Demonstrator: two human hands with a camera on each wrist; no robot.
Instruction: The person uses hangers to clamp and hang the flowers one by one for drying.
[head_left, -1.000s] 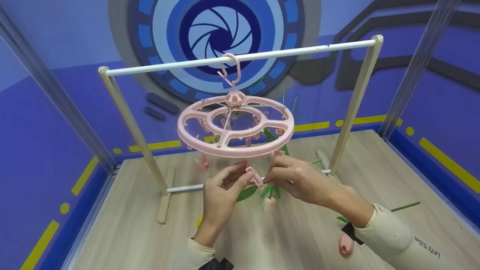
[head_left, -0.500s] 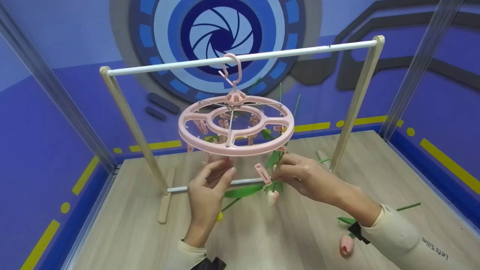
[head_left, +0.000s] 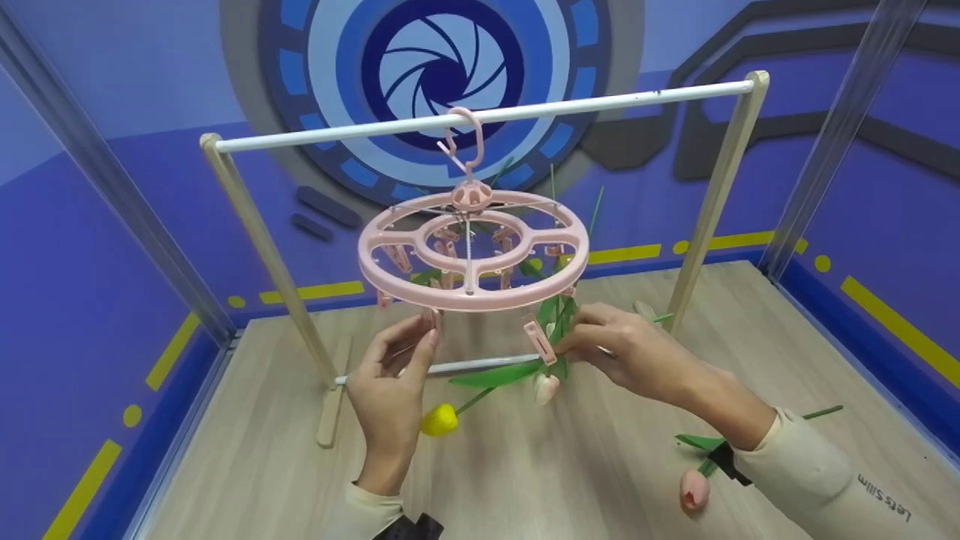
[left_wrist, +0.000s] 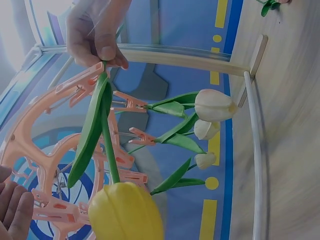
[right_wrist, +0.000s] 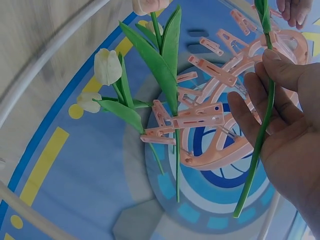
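Observation:
In the head view my right hand [head_left: 619, 345] pinches the green stem of a yellow tulip [head_left: 439, 420] between thumb and fingers; the bloom hangs to the lower left. Beside those fingertips dangles a pink clothespin [head_left: 539, 342], its tip at the stem; I cannot tell whether it grips it. My left hand [head_left: 390, 390], fingers loosely bent, is by another clothespin [left_wrist: 55, 207] under the front left of the pink round hanger [head_left: 487, 302]; contact there is unclear. White tulips [left_wrist: 215, 104] hang head-down from clothespins [left_wrist: 131, 101] on the hanger, one with a pinkish tint.
The hanger hooks over a white rail [head_left: 330, 133] on wooden posts [head_left: 709, 202]. A lower white bar [head_left: 480, 365] crosses behind the hands. On the wooden table a pink tulip [head_left: 694, 489] lies near the right forearm.
My left hand has let go of the right clothespin and moved left to another one. The yellow bloom has come into full view. My right hand has shifted slightly right, and the hanger has turned a little.

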